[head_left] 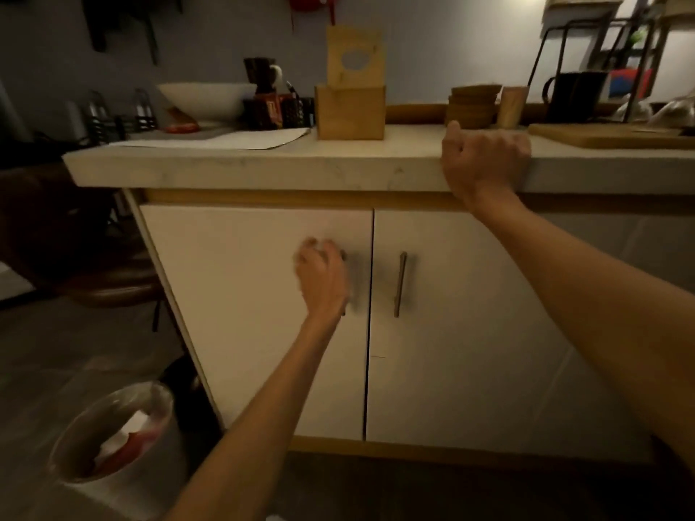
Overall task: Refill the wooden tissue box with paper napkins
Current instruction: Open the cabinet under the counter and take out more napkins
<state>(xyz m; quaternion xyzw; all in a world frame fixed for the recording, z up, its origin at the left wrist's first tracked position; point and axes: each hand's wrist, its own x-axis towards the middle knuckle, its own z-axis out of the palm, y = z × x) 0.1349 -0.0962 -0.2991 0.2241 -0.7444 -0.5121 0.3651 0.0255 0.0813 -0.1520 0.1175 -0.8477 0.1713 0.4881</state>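
Home kitchen: marble-look countertop (263, 171), white cabinet doors (259, 314), mixing bowl (205, 99), cutting board (616, 135).

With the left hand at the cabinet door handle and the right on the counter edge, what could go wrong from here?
1. The left hand looks curled on the left door's handle, but blur hides the grip; it may slip.
2. The wooden tissue box is open, its lid propped upright behind; a jolt from the right hand on the countertop might topple it.
3. The waste bin stands beside the door and might get knocked.
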